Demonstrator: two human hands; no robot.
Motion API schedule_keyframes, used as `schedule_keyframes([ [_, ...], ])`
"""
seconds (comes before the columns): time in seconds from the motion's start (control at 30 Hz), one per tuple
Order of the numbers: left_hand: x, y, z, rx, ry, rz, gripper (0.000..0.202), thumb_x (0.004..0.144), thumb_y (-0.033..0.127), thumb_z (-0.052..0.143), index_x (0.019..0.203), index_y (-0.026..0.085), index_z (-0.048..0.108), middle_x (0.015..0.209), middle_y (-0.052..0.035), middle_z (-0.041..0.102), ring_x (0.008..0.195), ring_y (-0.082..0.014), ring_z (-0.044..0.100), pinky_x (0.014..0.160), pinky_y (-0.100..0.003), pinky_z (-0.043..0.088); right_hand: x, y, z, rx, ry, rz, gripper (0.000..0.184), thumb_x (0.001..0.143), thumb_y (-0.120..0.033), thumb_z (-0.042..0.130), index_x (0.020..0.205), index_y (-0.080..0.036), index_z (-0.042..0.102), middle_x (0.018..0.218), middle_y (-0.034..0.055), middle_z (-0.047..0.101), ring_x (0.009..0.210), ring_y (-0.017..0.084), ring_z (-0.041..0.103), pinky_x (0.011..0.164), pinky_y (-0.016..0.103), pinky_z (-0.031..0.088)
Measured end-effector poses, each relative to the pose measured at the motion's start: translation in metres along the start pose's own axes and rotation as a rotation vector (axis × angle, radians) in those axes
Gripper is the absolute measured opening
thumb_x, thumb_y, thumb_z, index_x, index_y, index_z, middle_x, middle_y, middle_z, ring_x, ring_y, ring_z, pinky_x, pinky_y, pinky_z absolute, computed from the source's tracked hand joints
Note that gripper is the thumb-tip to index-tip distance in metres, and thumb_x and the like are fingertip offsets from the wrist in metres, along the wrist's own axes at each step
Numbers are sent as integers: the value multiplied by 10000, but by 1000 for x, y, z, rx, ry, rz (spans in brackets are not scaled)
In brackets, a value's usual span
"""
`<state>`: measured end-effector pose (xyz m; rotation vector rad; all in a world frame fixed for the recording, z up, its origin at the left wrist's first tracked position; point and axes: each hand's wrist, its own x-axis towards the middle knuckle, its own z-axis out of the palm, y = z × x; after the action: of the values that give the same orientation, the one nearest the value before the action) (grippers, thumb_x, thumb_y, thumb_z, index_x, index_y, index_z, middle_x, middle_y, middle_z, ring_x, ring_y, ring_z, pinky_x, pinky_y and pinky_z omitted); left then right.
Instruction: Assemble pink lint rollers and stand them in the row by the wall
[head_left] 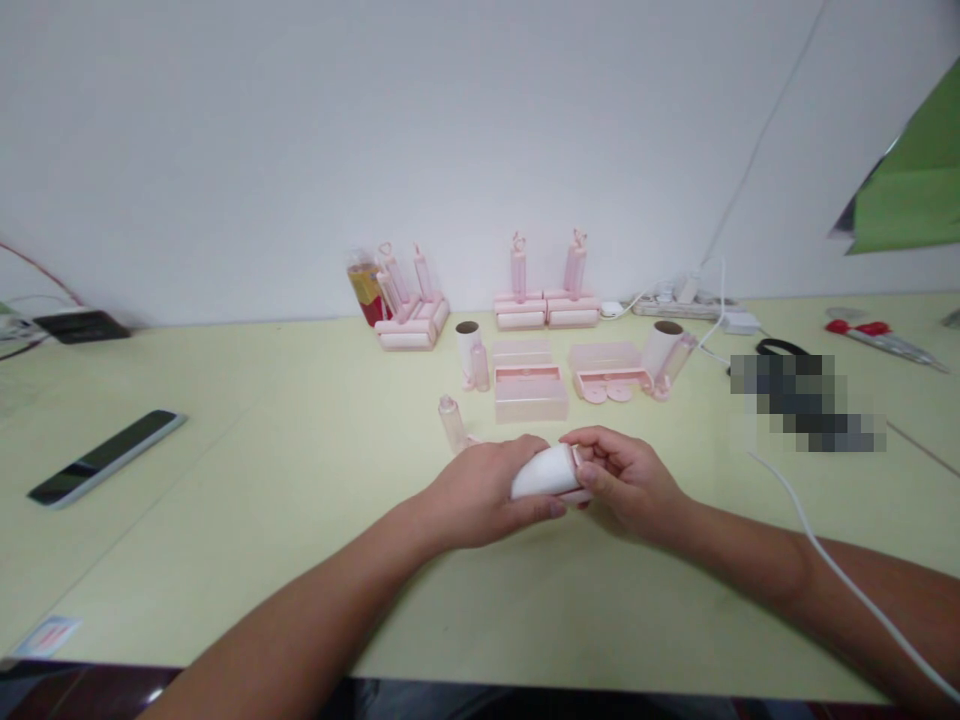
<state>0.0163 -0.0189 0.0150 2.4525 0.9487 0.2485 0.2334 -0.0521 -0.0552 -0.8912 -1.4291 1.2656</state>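
My left hand (484, 495) is wrapped round a small lint roller (544, 472) with a white sticky roll and pink end parts. The fingers of my right hand (637, 485) pinch the roller's right end. Just beyond my left hand, a clear pink tube-shaped handle (451, 420) rests on the table. Farther off are a pink case (531, 397) and an opened pink case (607, 382) with round end pieces at its front. A white paper roll (469, 350) stands at the left of the cases, another white roll (660, 348) at the right.
Several pink rollers with upright handles (519, 275) line the wall, beside a yellow-and-red packet (367, 290). A power strip (686, 305) lies at the back right. A white cable (817, 545) crosses my right forearm. A long dark-topped device (109, 455) lies left.
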Motion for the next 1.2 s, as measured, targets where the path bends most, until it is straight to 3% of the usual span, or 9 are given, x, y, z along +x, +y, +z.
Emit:
schedule_keyframes([
  [0.2,1,1,7,-418,45,-48,480,823,489,665,1185,191,561,1070,-61,669,909,-202,632,779,-311,491,-1,2,1,240,-125,-8,627,779,-550,724,1246,-195,502,863,36,632,637,156,636,550,276,536],
  [0.33,3,0,18,-627,50,-32,594,823,413,677,1321,196,435,1165,-84,629,964,-200,619,779,-306,502,0,4,3,217,-109,57,627,743,-444,793,1230,-187,494,867,50,653,713,181,640,621,299,545],
  [0.4,4,0,21,-584,62,-15,646,816,388,686,1365,208,399,1215,-93,608,1002,-211,602,800,-313,495,1,3,3,203,-25,38,643,756,-379,792,1283,-206,467,972,69,669,823,199,653,714,320,551],
  [0.47,4,0,20,-493,38,-19,626,812,396,688,1346,198,428,1137,-82,633,915,-195,601,747,-293,484,4,1,2,181,54,1,592,778,-354,771,1277,-215,484,1021,71,677,871,196,651,755,309,540],
  [0.57,4,-2,18,-402,-77,-25,476,845,446,642,1214,169,525,900,-30,641,690,-138,556,603,-244,425,7,-3,-1,148,119,16,453,821,-365,718,1206,-213,534,957,51,695,760,166,639,657,264,520],
  [0.67,3,-4,16,-334,-114,4,388,869,452,612,1133,170,570,794,2,607,635,-120,535,568,-226,382,9,-4,-2,131,139,72,419,837,-361,689,1196,-212,534,907,35,696,690,151,617,585,239,487],
  [0.9,-1,-4,5,-195,-139,85,256,877,349,611,1058,183,684,665,18,598,556,-100,500,534,-212,344,12,0,-5,-16,131,95,387,838,-331,652,1184,-184,558,886,27,680,739,166,603,621,250,458],
  [1.0,-5,-5,-5,-187,86,97,243,899,326,581,1043,174,703,626,21,580,540,-90,485,545,-206,359,13,1,-7,-115,125,95,396,835,-330,639,1194,-177,567,859,19,668,742,173,602,631,260,452],
  [1.2,-15,-22,-28,-172,779,53,153,866,275,624,921,149,692,631,14,590,534,-87,497,537,-206,390,15,-1,-10,-478,90,141,349,862,-364,588,1160,-188,634,659,-43,537,581,133,495,533,245,357],
])
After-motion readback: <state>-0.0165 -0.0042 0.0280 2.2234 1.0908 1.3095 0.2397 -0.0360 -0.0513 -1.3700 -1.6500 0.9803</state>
